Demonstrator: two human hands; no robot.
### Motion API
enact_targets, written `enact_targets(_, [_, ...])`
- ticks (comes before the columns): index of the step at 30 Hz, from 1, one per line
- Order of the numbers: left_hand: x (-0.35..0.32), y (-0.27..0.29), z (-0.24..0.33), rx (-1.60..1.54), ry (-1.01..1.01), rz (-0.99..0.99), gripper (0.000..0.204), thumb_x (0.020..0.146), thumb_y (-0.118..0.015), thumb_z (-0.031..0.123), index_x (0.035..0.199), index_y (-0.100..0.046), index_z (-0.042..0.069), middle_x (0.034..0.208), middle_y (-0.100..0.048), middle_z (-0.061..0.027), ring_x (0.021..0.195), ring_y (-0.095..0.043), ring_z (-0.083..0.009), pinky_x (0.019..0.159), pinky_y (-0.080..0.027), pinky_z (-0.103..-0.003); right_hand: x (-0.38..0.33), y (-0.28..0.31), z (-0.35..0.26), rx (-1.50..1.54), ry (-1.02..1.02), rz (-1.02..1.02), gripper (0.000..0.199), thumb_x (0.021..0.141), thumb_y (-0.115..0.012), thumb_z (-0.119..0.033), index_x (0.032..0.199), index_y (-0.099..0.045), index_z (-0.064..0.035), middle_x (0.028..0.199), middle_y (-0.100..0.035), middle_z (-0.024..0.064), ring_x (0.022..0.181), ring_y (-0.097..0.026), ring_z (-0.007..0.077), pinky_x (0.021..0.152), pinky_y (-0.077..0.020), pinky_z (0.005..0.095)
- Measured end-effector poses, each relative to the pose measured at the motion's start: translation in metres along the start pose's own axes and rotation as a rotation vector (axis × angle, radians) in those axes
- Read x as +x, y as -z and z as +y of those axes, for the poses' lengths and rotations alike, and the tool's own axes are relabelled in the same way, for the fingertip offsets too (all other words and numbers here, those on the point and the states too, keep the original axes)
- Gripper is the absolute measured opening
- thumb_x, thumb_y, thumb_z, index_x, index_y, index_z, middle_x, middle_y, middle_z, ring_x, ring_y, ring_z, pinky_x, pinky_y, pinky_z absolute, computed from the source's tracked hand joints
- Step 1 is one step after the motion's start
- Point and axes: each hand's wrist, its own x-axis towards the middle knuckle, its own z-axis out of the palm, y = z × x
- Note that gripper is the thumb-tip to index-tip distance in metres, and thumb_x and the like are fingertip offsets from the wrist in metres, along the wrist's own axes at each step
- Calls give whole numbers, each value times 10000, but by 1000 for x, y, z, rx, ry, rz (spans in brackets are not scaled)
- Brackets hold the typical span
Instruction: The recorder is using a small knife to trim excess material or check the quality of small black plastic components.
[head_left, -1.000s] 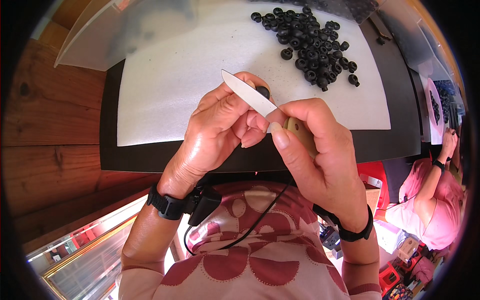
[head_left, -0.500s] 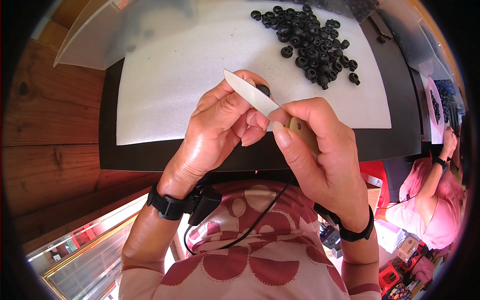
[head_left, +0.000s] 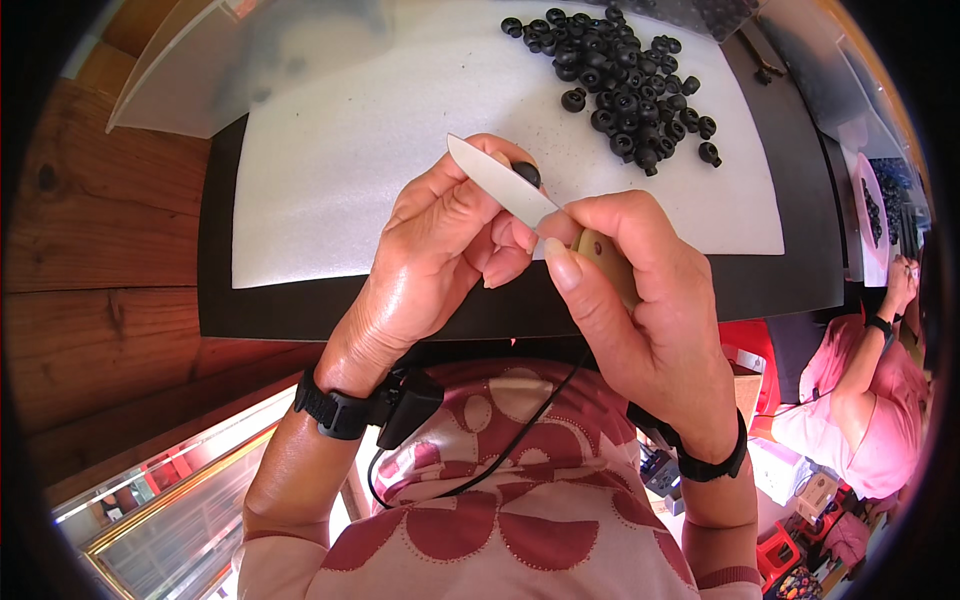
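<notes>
Over the flat white sheet [head_left: 330, 200], left hand [head_left: 435, 235] pinches round black piece [head_left: 527, 173]; right hand [head_left: 665, 300] pinches tan-handled steel knife [head_left: 515, 192]; blade-work step, seemingly; needs steadiness.

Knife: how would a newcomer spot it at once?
Find the white sheet on the dark table, then the person's right hand at its near edge. The knife is in that hand, its blade slanting up and left across the left hand. Unlike the round black pieces, it has a pale, pointed blade and yellowish handle.
</notes>
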Motion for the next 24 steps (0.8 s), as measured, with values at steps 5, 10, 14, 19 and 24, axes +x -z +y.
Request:
enact_targets(5, [0, 2, 1, -20, 23, -13, 526, 1016, -575, 491, 1106, -525, -25, 924, -607, -124, 630, -458, -104, 527, -338, -238, 0, 0, 0, -35, 33, 4, 164, 987, -661, -106, 1100, -604, -2, 873, -653, 48, 677, -519, 100, 642, -447, 246])
enact_targets(10, [0, 1, 2, -25, 17, -14, 520, 1016, -577, 480, 1103, -524, -29, 935, -609, -131, 625, -462, -106, 524, -341, -240, 0, 1, -1, -50, 18, -3, 170, 984, -666, -103, 1107, -605, -4, 899, -656, 59, 697, -536, 104, 654, -455, 249])
enact_targets(14, [-1, 0, 3, -24, 20, 6, 519, 1017, -578, 474, 1108, -522, -34, 952, -608, -129, 631, -466, -109, 523, -345, -241, 0, 0, 0, -55, 24, 10, 172, 983, -669, -106, 1108, -608, -5, 905, -656, 59, 699, -544, 106, 658, -460, 252])
enact_targets(19, [-1, 2, 1, -37, 15, -8, 514, 1018, -581, 463, 1118, -524, -38, 965, -608, -126, 635, -466, -112, 523, -344, -242, 1, 0, 1, -43, 29, 8, 166, 986, -668, -112, 1103, -613, -7, 893, -655, 51, 694, -542, 104, 655, -459, 250])
enact_targets(24, [-1, 1, 1, -27, 9, 5, 517, 1015, -587, 459, 1130, -526, -42, 966, -606, -124, 637, -464, -111, 522, -341, -242, 1, -1, 3, -3, 20, 12, 158, 988, -669, -115, 1087, -618, -2, 846, -627, 24, 677, -498, 82, 630, -429, 233])
